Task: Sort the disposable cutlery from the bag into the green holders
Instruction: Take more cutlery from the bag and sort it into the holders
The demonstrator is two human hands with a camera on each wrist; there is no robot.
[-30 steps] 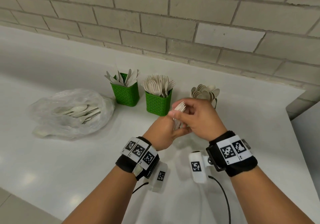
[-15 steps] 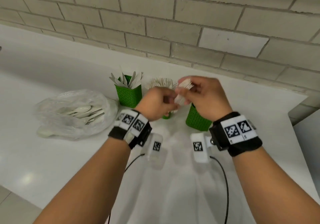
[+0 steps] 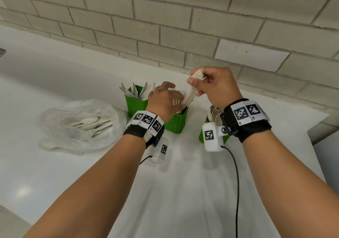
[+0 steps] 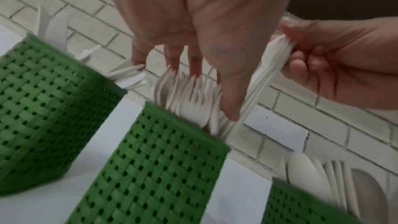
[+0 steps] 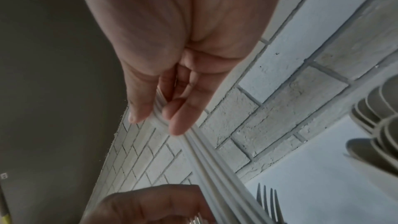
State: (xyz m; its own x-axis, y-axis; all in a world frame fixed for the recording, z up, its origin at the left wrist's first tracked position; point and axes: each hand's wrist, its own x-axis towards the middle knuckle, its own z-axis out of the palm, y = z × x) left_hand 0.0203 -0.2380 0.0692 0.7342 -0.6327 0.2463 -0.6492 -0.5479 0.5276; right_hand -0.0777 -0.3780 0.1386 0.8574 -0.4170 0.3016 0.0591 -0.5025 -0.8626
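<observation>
My right hand (image 3: 211, 85) pinches a cutlery bundle (image 3: 194, 89) of stacked white pieces near its top. The bundle slants down, and its lower ends reach the rim of the middle green holder (image 3: 174, 123), which is packed with forks (image 4: 189, 94). In the left wrist view the bundle (image 4: 256, 94) runs past my left thumb. My left hand (image 3: 165, 98) hovers over that holder, fingers spread and touching the fork tines, holding nothing. The left holder (image 3: 134, 105) holds knives; the right holder (image 4: 301, 207) holds spoons (image 4: 301, 171). The clear bag (image 3: 78, 125) lies left with cutlery inside.
A brick wall (image 3: 183, 26) stands close behind the holders. The white counter (image 3: 183, 191) ends at an edge on the right, past the spoon holder. A black cable (image 3: 236, 182) trails from my right wrist camera across the counter.
Both hands have moved away from me to the middle holder. My left hand has let go of the bundle and spread over the forks. The right hand still holds the bundle.
</observation>
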